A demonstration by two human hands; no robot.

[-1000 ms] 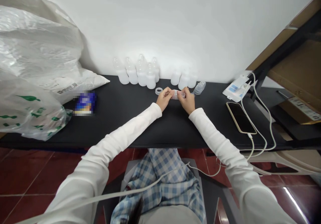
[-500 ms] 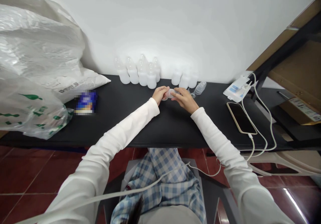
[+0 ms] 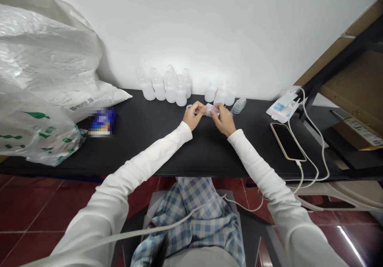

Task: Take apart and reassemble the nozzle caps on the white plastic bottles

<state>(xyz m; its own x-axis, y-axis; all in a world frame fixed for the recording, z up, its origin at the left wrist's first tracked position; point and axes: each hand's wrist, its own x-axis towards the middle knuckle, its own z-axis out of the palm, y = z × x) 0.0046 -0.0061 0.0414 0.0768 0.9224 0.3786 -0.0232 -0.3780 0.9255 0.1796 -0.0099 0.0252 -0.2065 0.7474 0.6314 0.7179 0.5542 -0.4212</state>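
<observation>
A small translucent white bottle (image 3: 212, 109) lies on its side between my hands, just above the black table. My right hand (image 3: 224, 120) is closed round its right part, the thumb along the near side. My left hand (image 3: 194, 115) is closed with thumb and fingertips pinched at the bottle's left end; what exactly lies under those tips is hidden. A pale ring-like piece (image 3: 188, 107) shows just behind my left hand. Beyond my right hand a clear ribbed cap (image 3: 239, 105) rests tilted on the table, with another clear piece partly hidden beside it.
Several bottles with clear domed caps (image 3: 170, 87) stand by the wall; several uncapped ones (image 3: 220, 94) stand to their right. Plastic bags (image 3: 44, 59) and a blue packet (image 3: 103, 122) are left. A phone (image 3: 288, 141), its cable and a white-blue package (image 3: 282, 106) are right.
The bottle has shifted slightly right and tilted. My right fingers have curled from lying over it to gripping it. My left hand has moved a little right, and the ring-like piece shows behind it.
</observation>
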